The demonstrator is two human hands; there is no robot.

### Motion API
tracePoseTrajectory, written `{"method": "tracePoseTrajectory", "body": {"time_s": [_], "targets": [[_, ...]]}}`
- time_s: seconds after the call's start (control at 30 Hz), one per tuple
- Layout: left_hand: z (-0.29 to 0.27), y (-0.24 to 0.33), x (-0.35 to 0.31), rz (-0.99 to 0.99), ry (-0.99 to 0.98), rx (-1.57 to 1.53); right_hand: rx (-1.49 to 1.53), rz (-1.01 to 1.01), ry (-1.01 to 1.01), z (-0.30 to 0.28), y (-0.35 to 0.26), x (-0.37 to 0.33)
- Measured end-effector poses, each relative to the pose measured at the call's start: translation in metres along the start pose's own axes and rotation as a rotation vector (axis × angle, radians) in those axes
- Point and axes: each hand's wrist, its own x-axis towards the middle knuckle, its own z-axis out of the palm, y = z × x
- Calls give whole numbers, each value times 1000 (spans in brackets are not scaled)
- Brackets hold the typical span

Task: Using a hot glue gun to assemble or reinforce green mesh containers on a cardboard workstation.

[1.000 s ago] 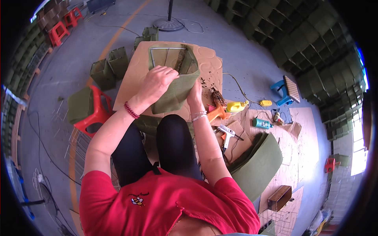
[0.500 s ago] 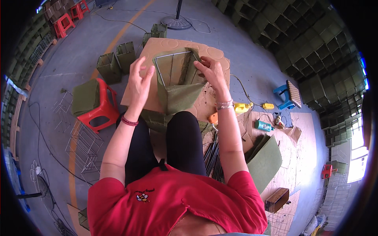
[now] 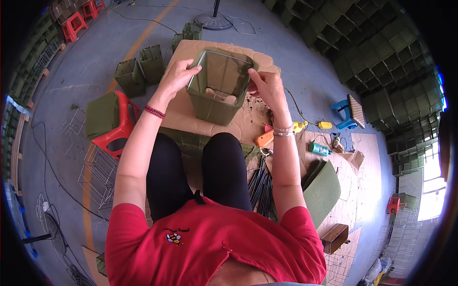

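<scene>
A green fabric box [image 3: 213,110] stretched over a thin metal wire frame [image 3: 224,54] stands on the cardboard-topped work surface, its wide mouth facing me. Brown patches show through its lower end. At the upper left corner, my left hand [image 3: 176,80] pinches the rim between thumb and fingers. My right hand [image 3: 268,89] grips the right rim, thumb on the edge and the other fingers curled behind the fabric, partly hidden. The fabric wall nearest me lies fairly smooth below the frame.
An orange tool [image 3: 264,138] lies beside my right forearm. Green sheets rest on a red stool [image 3: 114,136] at left. More green boxes [image 3: 130,78] stand beyond it. Metal rods [image 3: 260,186], a teal bottle [image 3: 319,149] and a blue stool [image 3: 344,117] are on the right.
My left hand, spread beside the box before, has closed on its rim. The box has turned slightly, and the loose pointed fold at its near side now lies as a flat wall.
</scene>
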Motion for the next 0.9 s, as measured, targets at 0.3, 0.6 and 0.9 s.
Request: {"method": "tracePoseTrajectory", "body": {"time_s": [0.3,0.6,0.9], "targets": [[12,-2,-9,174,319,-329,-155,-308,332,-17,24,20],[2,-23,-32,69,367,-439,85,-368,579,-15,41,16],[54,44,-109,97,60,-819,292,-374,251,49,-5,-106]]}}
